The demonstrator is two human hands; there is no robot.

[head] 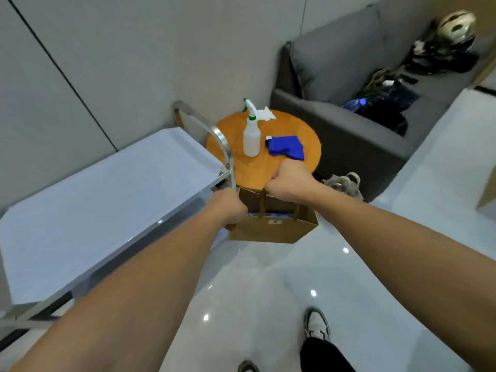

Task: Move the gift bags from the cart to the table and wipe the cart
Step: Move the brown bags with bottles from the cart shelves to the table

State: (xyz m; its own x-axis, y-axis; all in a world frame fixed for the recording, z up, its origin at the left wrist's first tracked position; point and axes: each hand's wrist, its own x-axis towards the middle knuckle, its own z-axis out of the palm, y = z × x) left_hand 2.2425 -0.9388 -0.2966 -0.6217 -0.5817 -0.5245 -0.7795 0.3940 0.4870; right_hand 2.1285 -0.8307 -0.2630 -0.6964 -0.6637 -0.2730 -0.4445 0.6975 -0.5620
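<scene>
Both hands are holding a brown paper bag (271, 232) at centre: right hand (288, 183) fingers curling around its handles, left hand (230, 210) gripping its left edge. Cart (107, 200) sitting at 9 o'clock, round desk (311, 149) with spray bottle (251, 136) and blue cloth (287, 147) at 12.

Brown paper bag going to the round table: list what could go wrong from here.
1. The spray bottle stands upright on the round table; the brown paper bag could knock it over on landing.
2. The blue cloth takes up more of the top, so the bag may end up near the edge and tip.
3. The right hand grips the handles and the left hand the bag's side beside the cart handle, which could snag.
</scene>
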